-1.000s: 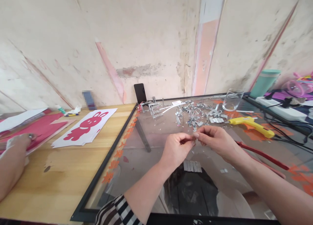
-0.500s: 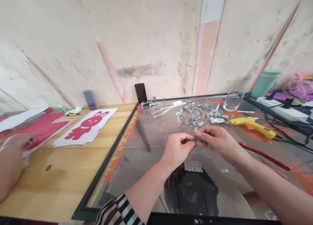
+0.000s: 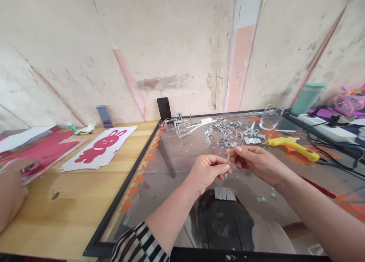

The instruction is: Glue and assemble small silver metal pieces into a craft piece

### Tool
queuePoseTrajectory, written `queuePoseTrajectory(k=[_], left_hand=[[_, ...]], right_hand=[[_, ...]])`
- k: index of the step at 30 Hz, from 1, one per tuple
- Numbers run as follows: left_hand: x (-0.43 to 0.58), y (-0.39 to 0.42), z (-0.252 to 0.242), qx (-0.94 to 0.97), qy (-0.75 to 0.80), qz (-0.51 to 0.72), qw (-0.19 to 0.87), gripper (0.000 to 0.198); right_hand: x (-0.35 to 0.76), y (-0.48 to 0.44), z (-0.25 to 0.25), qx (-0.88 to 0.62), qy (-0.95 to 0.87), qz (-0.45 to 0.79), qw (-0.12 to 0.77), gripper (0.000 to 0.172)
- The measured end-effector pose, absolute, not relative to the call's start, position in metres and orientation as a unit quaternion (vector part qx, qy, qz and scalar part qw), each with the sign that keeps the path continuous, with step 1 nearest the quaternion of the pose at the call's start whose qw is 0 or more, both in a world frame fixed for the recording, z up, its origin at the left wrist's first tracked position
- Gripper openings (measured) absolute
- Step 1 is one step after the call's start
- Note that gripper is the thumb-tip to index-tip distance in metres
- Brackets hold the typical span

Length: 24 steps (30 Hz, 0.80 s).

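Note:
My left hand [image 3: 209, 172] pinches a small thin strip [image 3: 227, 174], too small to name more closely, between thumb and fingertips above the glass tabletop. At the strip's upper end, the fingers of my right hand [image 3: 251, 159] are closed on it, with the fingertips of both hands almost touching. Just below them lies a flat panel of grey strips [image 3: 225, 194] set side by side. Beyond my hands is a heap of small silver-grey pieces [image 3: 225, 132]. Red-handled pliers [image 3: 318, 186] lie partly hidden behind my right forearm.
A yellow glue gun [image 3: 295, 146], a drinking glass [image 3: 270, 119] and a white power strip [image 3: 326, 128] with cables stand at right. A phone [image 3: 164, 109] leans on the wall. At left are rabbit-printed paper [image 3: 105, 144], red sheets [image 3: 48, 151] and another person's hand [image 3: 14, 182].
My right hand has shifted slightly, its fingers now angled over the strip's upper end. More of the strip shows below my left fingertips. The pliers are more covered by my right forearm.

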<state>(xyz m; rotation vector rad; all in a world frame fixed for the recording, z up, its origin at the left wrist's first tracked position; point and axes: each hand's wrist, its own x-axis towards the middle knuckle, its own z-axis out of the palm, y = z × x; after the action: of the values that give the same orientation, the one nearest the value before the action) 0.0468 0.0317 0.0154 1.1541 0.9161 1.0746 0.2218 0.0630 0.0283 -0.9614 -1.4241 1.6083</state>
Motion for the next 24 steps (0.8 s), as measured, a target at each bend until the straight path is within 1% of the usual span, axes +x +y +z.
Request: queuePoseTrajectory(k=[4,10,15,19,24], left_hand=[[0.0469,0.0310,0.0138,0.489,0.378,0.456,0.640,0.028],[0.0471,0.0299,0.0130,0.437,0.355,0.424,0.709,0.033],[0.0445,0.0325,0.0095,0.444,0.336,0.420,0.717,0.036],[0.0443,0.0330,0.0083,0.477,0.362,0.418,0.683,0.037],[0.0493,0.0279,0.0102,0.563,0.423,0.440,0.557,0.030]], right_hand=[[0.2162,0.0578,0.0301,-0.374,-0.595,0.600,0.382,0.029],[0.2168,0.0558,0.0287,-0.370,-0.612,0.587,0.379,0.030],[0.2192,0.0566,0.0316,-0.382,-0.637,0.551,0.380,0.032],[0.2176,0.0570,0.0329,-0.407,-0.643,0.510,0.401,0.038],[0.2151,0.0568,0.0305,-0.433,-0.656,0.447,0.428,0.038]])
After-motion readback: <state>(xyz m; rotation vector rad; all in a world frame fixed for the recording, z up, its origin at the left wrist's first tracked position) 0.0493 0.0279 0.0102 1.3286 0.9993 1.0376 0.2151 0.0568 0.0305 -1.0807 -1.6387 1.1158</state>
